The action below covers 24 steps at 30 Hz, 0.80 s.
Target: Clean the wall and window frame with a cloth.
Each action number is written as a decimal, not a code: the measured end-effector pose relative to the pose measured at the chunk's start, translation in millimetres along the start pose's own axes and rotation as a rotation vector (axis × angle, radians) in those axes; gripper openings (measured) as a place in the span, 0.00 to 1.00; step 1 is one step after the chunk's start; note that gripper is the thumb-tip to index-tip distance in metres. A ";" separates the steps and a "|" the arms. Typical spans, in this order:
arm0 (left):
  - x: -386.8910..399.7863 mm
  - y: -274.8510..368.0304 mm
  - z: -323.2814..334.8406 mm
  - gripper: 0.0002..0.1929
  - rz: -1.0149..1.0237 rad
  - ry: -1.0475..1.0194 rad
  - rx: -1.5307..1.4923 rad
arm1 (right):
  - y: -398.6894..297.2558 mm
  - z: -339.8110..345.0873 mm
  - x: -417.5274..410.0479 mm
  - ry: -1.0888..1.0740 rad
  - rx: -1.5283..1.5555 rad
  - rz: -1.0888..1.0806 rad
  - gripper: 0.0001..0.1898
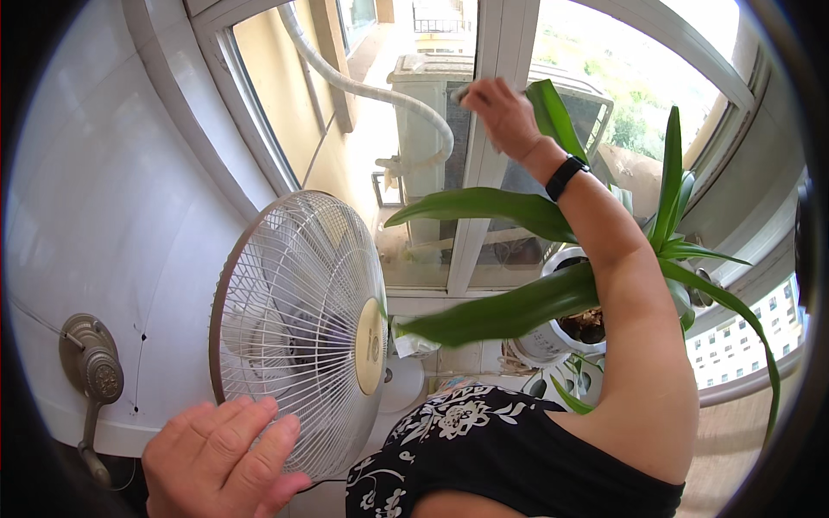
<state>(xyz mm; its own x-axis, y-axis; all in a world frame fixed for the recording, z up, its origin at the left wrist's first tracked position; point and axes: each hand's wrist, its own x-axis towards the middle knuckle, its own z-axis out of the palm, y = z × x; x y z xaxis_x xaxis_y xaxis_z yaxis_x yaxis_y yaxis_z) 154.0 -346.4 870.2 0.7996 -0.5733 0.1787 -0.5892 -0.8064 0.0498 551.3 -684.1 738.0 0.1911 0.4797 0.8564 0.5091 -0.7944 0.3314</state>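
Note:
My right hand (502,120) is raised at the white window frame (502,48), its fingers bent around a small greyish item (461,94), too blurred to name. The wrist wears a black band. My left hand (227,453) is at the lower left, with nothing seen in it. Its fingertips overlap the wire grille of an electric fan (311,324); whether they touch it I cannot tell. Long green leaves (511,304) of a potted plant spread around my right arm. The white pot (537,343) stands partly behind that arm.
A metal crank handle (103,382) is mounted on the pale wall panel at the left. Beyond the glass are an outdoor air-conditioner unit (421,123) and a wrapped hose (363,84). More long leaves (732,298) arch at the right, near a curved rail.

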 end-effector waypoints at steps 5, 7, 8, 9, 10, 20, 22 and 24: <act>-33.9 2.1 10.3 0.23 -0.054 -0.019 -0.057 | 3.8 -1.9 18.7 -0.611 0.009 -0.260 0.10; -47.9 1.6 13.7 0.23 -0.081 -0.016 -0.072 | 22.2 -3.0 68.4 -0.724 0.046 0.150 0.09; -57.0 0.2 17.4 0.23 -0.096 -0.022 -0.082 | 13.0 -18.5 92.5 -0.735 0.058 0.140 0.09; -66.0 -1.1 22.4 0.21 -0.093 0.006 -0.062 | 8.0 -47.9 121.9 -0.601 0.189 0.146 0.08; -73.1 -0.4 26.6 0.20 -0.100 0.023 -0.041 | 2.3 -73.6 149.6 -0.469 0.331 0.154 0.09; -142.3 -23.8 82.0 0.18 -0.020 0.298 -0.191 | -163.8 -249.3 55.4 0.125 1.498 0.320 0.08; -158.4 -32.0 98.2 0.18 0.049 0.362 -0.375 | -188.5 -253.9 23.5 0.118 1.656 0.259 0.08; -166.0 -26.8 108.0 0.18 -0.022 0.334 -0.391 | -199.2 -228.8 -17.1 -0.249 1.599 0.173 0.07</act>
<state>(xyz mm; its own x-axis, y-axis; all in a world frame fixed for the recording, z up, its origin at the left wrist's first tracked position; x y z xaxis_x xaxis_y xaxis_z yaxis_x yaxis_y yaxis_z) 49.6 -245.2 733.0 0.7695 -0.4278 0.4741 -0.6229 -0.6665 0.4096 254.7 -619.3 747.9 0.3778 0.6021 0.7034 0.7421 0.2574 -0.6189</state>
